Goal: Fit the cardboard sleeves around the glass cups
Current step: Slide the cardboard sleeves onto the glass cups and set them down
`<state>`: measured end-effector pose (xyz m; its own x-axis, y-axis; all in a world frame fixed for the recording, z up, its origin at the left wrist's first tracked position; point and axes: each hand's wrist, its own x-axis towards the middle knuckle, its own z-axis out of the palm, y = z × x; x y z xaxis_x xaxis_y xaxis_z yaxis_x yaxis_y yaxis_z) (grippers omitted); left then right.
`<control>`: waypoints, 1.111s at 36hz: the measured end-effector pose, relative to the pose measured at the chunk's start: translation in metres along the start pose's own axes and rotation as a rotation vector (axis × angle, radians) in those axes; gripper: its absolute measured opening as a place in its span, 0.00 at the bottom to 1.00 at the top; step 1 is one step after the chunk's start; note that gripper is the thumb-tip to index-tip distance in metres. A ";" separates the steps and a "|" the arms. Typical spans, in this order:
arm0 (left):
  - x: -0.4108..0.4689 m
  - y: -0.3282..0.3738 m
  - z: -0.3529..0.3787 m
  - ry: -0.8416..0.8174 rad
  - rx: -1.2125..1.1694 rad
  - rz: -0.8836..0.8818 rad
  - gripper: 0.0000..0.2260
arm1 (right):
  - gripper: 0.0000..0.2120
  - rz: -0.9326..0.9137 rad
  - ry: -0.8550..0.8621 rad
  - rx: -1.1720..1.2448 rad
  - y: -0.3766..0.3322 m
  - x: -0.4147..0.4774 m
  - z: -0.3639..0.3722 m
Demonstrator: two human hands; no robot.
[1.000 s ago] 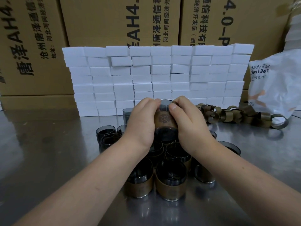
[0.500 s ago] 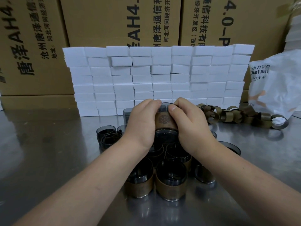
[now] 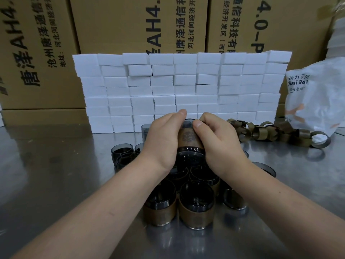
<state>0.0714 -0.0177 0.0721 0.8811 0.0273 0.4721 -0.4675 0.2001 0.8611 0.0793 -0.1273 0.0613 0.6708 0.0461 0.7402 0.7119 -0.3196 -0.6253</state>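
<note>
Between both hands [image 3: 188, 139]: glass cup [image 3: 190, 157], cardboard sleeve [image 3: 187, 138] around it.

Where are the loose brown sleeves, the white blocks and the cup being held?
loose sleeves [image 3: 285, 128]: head view, a band mid-pile.
white blocks [image 3: 186, 90]: head view, front of stack.
held cup [image 3: 190, 156]: head view, dark glass end.

Hands [image 3: 160, 141] [image 3: 222, 144] grip sleeved cup [image 3: 187, 137].
</note>
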 end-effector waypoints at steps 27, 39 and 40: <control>0.002 0.002 -0.004 -0.018 0.049 -0.002 0.20 | 0.14 -0.045 -0.054 0.036 -0.001 0.001 -0.003; 0.011 0.005 -0.009 0.039 0.051 -0.040 0.25 | 0.16 -0.094 -0.145 0.005 -0.006 0.003 -0.003; 0.012 0.005 -0.010 0.064 0.026 -0.068 0.26 | 0.22 -0.097 -0.217 -0.013 -0.007 0.003 -0.003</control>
<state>0.0803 -0.0066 0.0804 0.9131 0.0769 0.4004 -0.4078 0.1782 0.8955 0.0762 -0.1278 0.0690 0.6294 0.2787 0.7254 0.7733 -0.3164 -0.5494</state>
